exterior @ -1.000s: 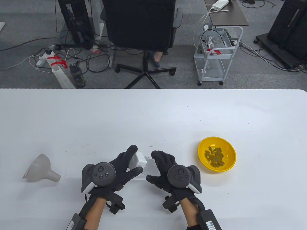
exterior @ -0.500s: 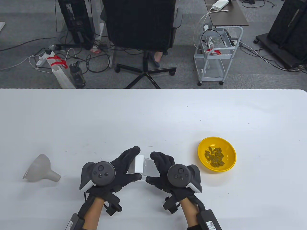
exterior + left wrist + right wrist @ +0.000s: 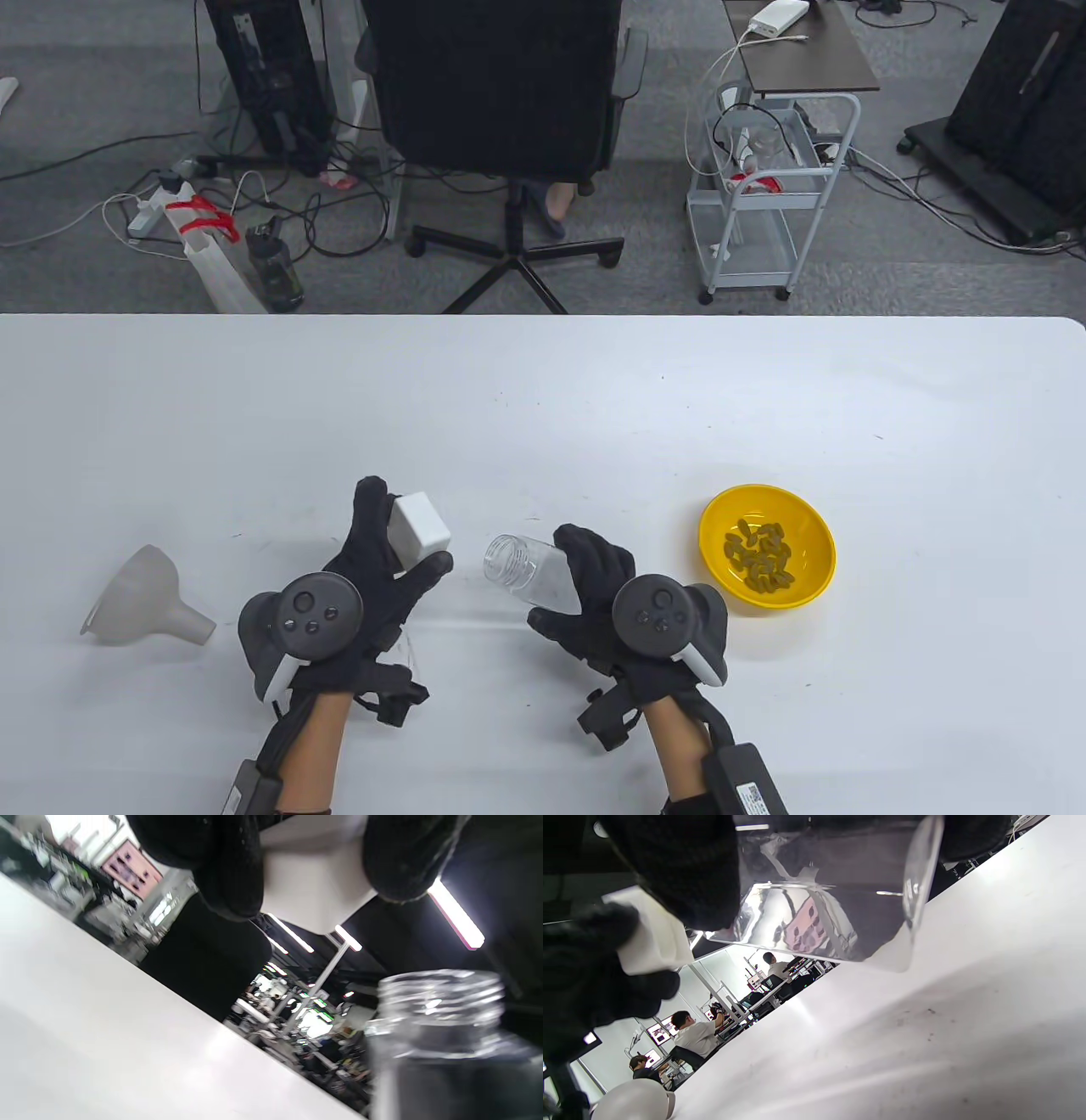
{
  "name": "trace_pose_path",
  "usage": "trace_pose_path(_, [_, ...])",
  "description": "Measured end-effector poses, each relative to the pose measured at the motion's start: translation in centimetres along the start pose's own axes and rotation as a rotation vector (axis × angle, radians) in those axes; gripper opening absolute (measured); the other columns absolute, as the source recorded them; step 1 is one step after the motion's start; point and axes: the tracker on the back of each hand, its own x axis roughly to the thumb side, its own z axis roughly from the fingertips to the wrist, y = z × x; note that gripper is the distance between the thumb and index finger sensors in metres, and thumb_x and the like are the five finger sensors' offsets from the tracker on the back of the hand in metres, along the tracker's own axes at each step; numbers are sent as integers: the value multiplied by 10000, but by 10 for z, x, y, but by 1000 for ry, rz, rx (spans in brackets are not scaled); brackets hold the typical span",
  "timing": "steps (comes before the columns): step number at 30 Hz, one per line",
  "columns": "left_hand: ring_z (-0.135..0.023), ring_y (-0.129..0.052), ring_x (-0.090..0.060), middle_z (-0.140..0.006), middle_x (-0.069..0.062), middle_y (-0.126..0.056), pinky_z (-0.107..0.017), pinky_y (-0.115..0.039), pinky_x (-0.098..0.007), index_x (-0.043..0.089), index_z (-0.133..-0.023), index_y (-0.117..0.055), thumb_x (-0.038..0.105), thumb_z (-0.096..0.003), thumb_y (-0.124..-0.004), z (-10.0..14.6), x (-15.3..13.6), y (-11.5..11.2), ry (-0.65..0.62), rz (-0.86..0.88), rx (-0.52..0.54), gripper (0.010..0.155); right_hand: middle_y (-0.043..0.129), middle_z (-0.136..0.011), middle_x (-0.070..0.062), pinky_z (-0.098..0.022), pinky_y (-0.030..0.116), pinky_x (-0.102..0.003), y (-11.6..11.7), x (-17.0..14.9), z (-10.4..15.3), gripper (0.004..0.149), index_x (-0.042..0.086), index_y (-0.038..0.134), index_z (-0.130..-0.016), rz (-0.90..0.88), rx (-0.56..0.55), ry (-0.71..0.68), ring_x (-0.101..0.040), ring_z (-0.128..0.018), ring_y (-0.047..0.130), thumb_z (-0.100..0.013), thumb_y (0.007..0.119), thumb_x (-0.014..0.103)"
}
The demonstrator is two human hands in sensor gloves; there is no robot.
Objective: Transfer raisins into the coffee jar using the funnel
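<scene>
My right hand (image 3: 585,586) grips a clear glass coffee jar (image 3: 526,571), tilted with its threaded open mouth toward the left, above the table. My left hand (image 3: 382,552) holds the white square lid (image 3: 420,526), now apart from the jar. In the left wrist view the lid (image 3: 314,887) sits between my gloved fingers (image 3: 229,878), with the jar mouth (image 3: 441,1001) at lower right. The right wrist view looks through the jar (image 3: 814,899). A translucent funnel (image 3: 148,598) lies on its side at the left. A yellow bowl (image 3: 813,526) with raisins (image 3: 758,556) sits to the right.
The white table (image 3: 543,399) has wide bare room behind the hands. Beyond its far edge are a black office chair (image 3: 501,127), a small wire cart (image 3: 764,195) and floor cables.
The lid has come off the jar. My left hand carried it left and up, and my right hand moved slightly right with the open jar.
</scene>
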Motion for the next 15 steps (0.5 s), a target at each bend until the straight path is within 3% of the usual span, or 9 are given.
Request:
trace_pose_path(2, [-785,-886,-270,-1223,-161,-568,-595,-716,-479,141,-1205,-237,524,-594,-799,-2,-7,-4,27,-146,-27,915,461,-1123,-270,-659,624,-688,-1,-1,0,929,139,308,-1130,-13,-4,5,-553,-968,539,-506,901,488])
trace_pose_path(9, [-844,-851,-299,-1260,-116,-568,-634,-688,-506,259,-1225,-320,476,-568,-841,-9,-33,-42,147,-519,-327,866,460,-1124,-271,-660,623,-689,-2,-2,1,928,136,307,-1130,-27,-6,11,-557,-968,537,-508,901,485])
trace_pose_path(13, [-1026,-721,-401,-1313,-126,-441,-719,-589,-596,325,-1226,-336,436,-589,-813,-8,-50,-53,199,-491,-450,804,457,-1124,-273,-660,620,-692,-2,-2,1,928,135,308,-1130,-33,-6,9,-559,-967,538,-507,901,484])
trace_pose_path(15, [-1093,-630,-465,-1317,-195,-363,-738,-536,-645,336,-1232,-342,434,-601,-801,-7,-54,-54,224,-424,-495,786,465,-1120,-274,-661,617,-693,-3,-3,1,927,135,308,-1130,-44,-11,9,-559,-968,535,-509,900,484])
